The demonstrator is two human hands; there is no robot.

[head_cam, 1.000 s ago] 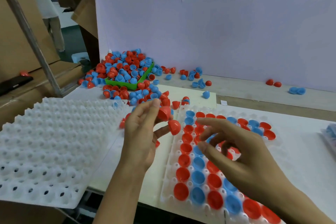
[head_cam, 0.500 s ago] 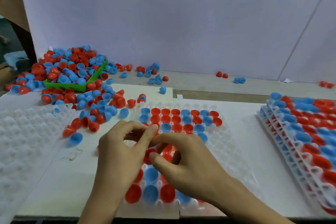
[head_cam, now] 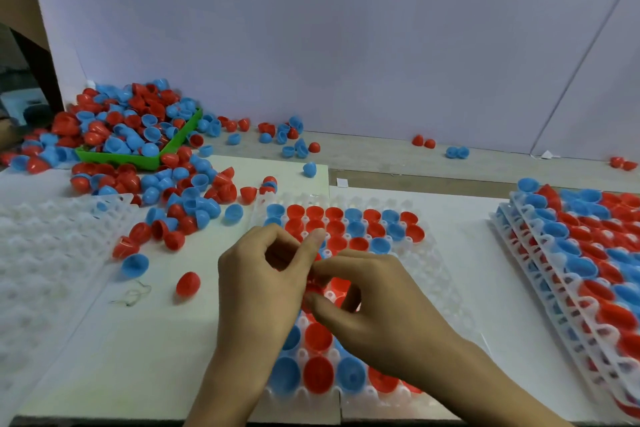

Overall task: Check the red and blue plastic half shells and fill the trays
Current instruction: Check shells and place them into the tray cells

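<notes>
Head view, the only one: both hands meet over the middle of the white tray (head_cam: 446, 291) that lies straight in front of the person. The left hand (head_cam: 258, 282) has its fingers curled, forefinger and thumb brought together toward the right hand's fingertips; the right hand (head_cam: 372, 298) is curled too, thumb below and fingers above, and between the two hands red shows — a red half shell (head_cam: 313, 282), it seems, pinched over the tray. Which hand truly has the grip I cannot tell, since the fingers hide most of it. Holding it low and close over the pockets makes sense if it is being turned for a last look and then pressed into a free cell.

Beyond the fingertips, the tray's far rows already hold red and blue shells, open side up; nearer the wrists, more filled rows run to the tray's front edge. To the right of the right hand the tray's pockets are bare, so this tray looks perhaps half done.

Left of the left hand lie loose shells, one lone red shell (head_cam: 188, 284) closest, within easy reach. Farther off on that side the supply pile spills over a green bin (head_cam: 138, 159), and an empty tray (head_cam: 45, 253) waits. Well to the right sits a stack of filled trays (head_cam: 581, 274) — finished work set aside.
</notes>
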